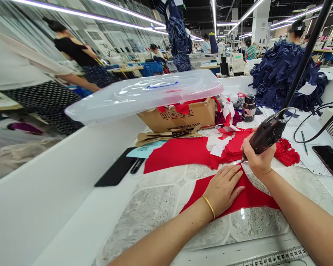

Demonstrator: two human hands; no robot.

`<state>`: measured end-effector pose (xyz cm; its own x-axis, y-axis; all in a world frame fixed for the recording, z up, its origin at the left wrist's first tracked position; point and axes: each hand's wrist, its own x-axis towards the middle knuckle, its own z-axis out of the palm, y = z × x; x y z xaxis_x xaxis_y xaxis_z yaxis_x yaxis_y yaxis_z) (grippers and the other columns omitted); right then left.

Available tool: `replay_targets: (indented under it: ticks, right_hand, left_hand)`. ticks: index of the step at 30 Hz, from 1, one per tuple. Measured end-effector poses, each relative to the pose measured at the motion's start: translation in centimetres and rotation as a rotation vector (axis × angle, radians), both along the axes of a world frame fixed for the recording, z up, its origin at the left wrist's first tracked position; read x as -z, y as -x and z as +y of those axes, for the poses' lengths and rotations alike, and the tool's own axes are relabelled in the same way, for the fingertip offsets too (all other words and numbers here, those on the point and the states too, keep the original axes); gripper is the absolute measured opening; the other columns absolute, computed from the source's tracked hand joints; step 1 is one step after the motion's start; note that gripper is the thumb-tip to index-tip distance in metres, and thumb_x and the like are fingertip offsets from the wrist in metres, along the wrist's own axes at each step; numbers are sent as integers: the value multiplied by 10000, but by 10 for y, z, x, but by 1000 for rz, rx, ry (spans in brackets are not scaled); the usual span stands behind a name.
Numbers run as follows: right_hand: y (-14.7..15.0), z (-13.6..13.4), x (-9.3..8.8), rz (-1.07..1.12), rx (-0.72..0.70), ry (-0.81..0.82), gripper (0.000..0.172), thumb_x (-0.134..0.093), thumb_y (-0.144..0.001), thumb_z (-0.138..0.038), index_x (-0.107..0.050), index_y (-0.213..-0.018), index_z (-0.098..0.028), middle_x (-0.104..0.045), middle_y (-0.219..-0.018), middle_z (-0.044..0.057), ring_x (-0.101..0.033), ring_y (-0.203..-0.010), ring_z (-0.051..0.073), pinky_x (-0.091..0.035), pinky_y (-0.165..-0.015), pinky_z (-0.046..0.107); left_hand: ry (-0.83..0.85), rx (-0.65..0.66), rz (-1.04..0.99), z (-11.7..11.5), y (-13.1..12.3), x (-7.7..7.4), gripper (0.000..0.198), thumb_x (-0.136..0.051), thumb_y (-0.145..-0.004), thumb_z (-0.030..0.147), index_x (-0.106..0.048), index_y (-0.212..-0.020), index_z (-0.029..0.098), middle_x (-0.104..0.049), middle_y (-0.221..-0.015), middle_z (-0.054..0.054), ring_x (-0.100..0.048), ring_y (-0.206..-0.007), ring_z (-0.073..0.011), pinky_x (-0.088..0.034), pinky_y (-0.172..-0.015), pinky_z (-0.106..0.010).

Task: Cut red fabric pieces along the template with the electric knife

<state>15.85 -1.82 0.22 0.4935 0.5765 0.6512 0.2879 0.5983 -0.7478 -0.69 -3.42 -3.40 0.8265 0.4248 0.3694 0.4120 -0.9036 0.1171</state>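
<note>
My left hand lies flat with its fingers stretched out, pressing on a red cut fabric piece. In my right hand is a black handheld power tool with a narrow tip, and a long black hose or rod rises from its top. That tip points down near the far edge of the red piece, just beyond my left fingertips; whether it touches the cloth I cannot tell. Farther back lie another flat red fabric piece and a stack of red pieces. A patterned clear-covered mat is underneath.
A translucent plastic lid rests over a cardboard box of red scraps. Nearby are a black flask, navy fabric strips, a black phone, a pencil and a ruler. A person stands at left.
</note>
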Motion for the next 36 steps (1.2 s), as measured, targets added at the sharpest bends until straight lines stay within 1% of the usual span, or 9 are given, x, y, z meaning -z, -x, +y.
replay_targets:
  ticks: [5, 11, 17, 21, 24, 28, 32, 34, 36]
  right_hand:
    - [4, 2, 0, 59, 27, -9, 452, -736, -792, -395, -522, -1156, -234, -576, -783, -19, -579, -656, 157, -537, -612, 308]
    - [4, 2, 0, 48, 17, 13, 413, -737, -788, -405, -530, -1102, -235, -579, -781, -18, -585, -658, 159, -539, -610, 307]
    - [4, 3, -2, 73, 8, 46, 441, -756, -758, -400, -532, -1093, -221, -587, -755, -25, -588, -640, 154, -541, -613, 312]
    - [4, -3, -11, 98, -25, 9, 402, -750, -771, -374, -532, -1069, -215, -600, -727, -33, -592, -594, 145, -534, -589, 309]
    - [5, -14, -24, 122, -26, -62, 328, -768, -766, -345, -553, -980, -219, -589, -649, -49, -573, -516, 142, -518, -552, 308]
    - [5, -28, -34, 141, -76, -65, 304, -796, -774, -375, -603, -973, -250, -597, -622, -46, -576, -475, 163, -517, -526, 338]
    - [13, -37, -35, 171, -160, -69, 274, -815, -772, -367, -646, -978, -308, -606, -657, -11, -582, -498, 207, -530, -557, 411]
    - [22, -43, -36, 203, -221, -40, 284, -828, -754, -354, -649, -972, -318, -597, -667, -8, -573, -507, 206, -531, -546, 407]
    - [34, -50, -38, 232, -286, 13, 316, -853, -717, -351, -644, -950, -306, -581, -665, -12, -559, -513, 192, -531, -508, 377]
  left_hand:
    - [-37, 4, -5, -1, -2, -1, 415, -417, -1048, 388, -574, -1315, 111, -641, -1338, -170, -614, -1221, -306, -531, -1032, -487]
    - [-46, 9, -16, -2, -2, -2, 411, -428, -1045, 382, -594, -1282, 90, -653, -1317, -178, -627, -1197, -311, -538, -1023, -484]
    - [-16, -4, -13, -2, -3, 2, 400, -450, -1040, 394, -579, -1317, 135, -637, -1351, -164, -608, -1244, -303, -520, -1050, -488]
    - [-21, -6, -11, -7, 4, -12, 416, -433, -1046, 380, -547, -1353, 123, -592, -1411, -186, -568, -1304, -304, -502, -1077, -502]
    - [-29, 18, 30, -8, 30, -30, 363, -403, -1046, 253, -550, -1345, 108, -606, -1398, -175, -567, -1304, -279, -497, -1095, -479]
    - [-59, -60, 65, 0, 95, -46, 423, -378, -965, 62, -570, -1330, 155, -648, -1336, -135, -586, -1266, -237, -519, -1070, -454]
    - [-100, -205, -1, -6, 156, -41, 403, -377, -943, 53, -617, -1250, 157, -683, -1200, -141, -628, -1138, -235, -575, -953, -432]
    - [-124, -204, -9, -17, 169, -32, 406, -378, -928, 52, -622, -1235, 157, -679, -1163, -138, -632, -1081, -236, -590, -889, -414]
    - [-139, -163, 12, -29, 172, -23, 425, -374, -912, 36, -628, -1227, 162, -677, -1128, -128, -629, -1033, -228, -591, -852, -390]
